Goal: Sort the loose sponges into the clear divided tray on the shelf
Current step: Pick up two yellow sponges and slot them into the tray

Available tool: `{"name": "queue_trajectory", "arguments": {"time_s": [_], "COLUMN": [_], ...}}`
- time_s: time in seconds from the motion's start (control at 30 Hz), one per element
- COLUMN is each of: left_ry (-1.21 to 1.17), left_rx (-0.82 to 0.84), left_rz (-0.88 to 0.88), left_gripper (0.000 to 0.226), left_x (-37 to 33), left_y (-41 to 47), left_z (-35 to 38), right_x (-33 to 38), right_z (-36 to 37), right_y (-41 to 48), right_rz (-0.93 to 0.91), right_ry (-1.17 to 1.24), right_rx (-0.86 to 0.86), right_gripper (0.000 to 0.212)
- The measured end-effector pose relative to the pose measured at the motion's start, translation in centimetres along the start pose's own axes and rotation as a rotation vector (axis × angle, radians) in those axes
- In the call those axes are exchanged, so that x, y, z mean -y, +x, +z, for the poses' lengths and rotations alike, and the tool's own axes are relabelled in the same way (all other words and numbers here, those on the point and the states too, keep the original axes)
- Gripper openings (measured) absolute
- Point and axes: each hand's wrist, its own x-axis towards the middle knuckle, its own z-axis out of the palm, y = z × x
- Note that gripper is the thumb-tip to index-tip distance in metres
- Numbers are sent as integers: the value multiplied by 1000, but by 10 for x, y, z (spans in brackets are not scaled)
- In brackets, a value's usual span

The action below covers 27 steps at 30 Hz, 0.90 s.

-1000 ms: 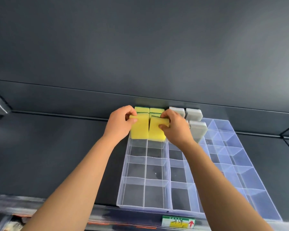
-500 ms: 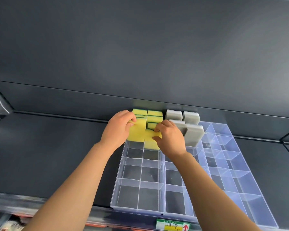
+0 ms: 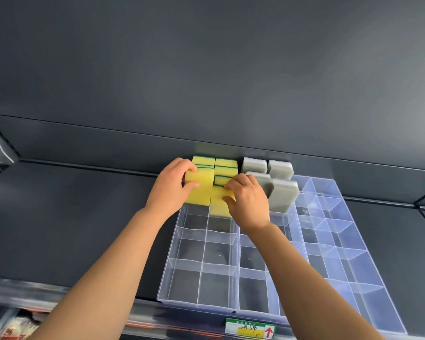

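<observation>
A clear divided tray (image 3: 206,244) lies on the dark shelf, its far end against the back wall. Several yellow sponges with green backing (image 3: 225,168) stand in its far left compartments. My left hand (image 3: 171,186) grips one upright yellow sponge (image 3: 201,192) at the left column. My right hand (image 3: 245,200) pinches another yellow sponge (image 3: 217,201) beside it, lower in its compartment. Several grey sponges (image 3: 284,195) stand upright just right of my right hand.
A second clear divided tray (image 3: 341,244) sits to the right, its compartments without sponges. The dark shelf surface (image 3: 71,217) stretches left of the trays. A green and yellow label with a red arrow (image 3: 250,328) is on the shelf's front edge.
Both hands have pushed their yellow sponges down and back into the far compartments. The right hand's sponge now sits lower than a second ago. The camera view shifted slightly.
</observation>
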Motion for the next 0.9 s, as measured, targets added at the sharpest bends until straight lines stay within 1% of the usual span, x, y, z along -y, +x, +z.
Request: {"name": "queue_trajectory", "arguments": {"time_s": [0.13, 0.27, 0.37, 0.5, 0.53, 0.6, 0.67, 0.73, 0.8, 0.9], "left_ry": [112, 108, 67, 76, 86, 135, 216, 253, 250, 230], "left_rx": [-68, -60, 22, 187, 189, 130, 69, 42, 67, 112], "left_rz": [32, 49, 35, -21, -32, -23, 22, 76, 103, 87], "left_gripper": [19, 18, 20, 17, 14, 10, 13, 11, 7, 14], "left_x": [-3, -8, -2, 9, 11, 11, 8, 7, 8, 9], "left_y": [-2, 2, 4, -8, -12, -16, -17, -16, -14, -12], "left_z": [3, 7, -1, 0, 3, 8, 9, 9, 9, 9], "right_x": [1, 0, 0, 0, 0, 0, 0, 1, 2, 4], "right_z": [0, 0, 1, 0, 0, -1, -1, 0, 1, 1], "right_y": [0, -1, -1, -2, -2, -3, -6, -9, -11, -12], "right_rz": [7, 0, 1, -1, -6, -25, -41, -60, -79, -93], "right_ry": [10, 11, 12, 10, 11, 5, 5, 19, 45, 54], "right_rx": [-1, -7, -10, -23, -27, -46, -75, -105, -133, -165], "right_gripper": [20, 21, 21, 22, 22, 20, 18, 19, 23, 23]}}
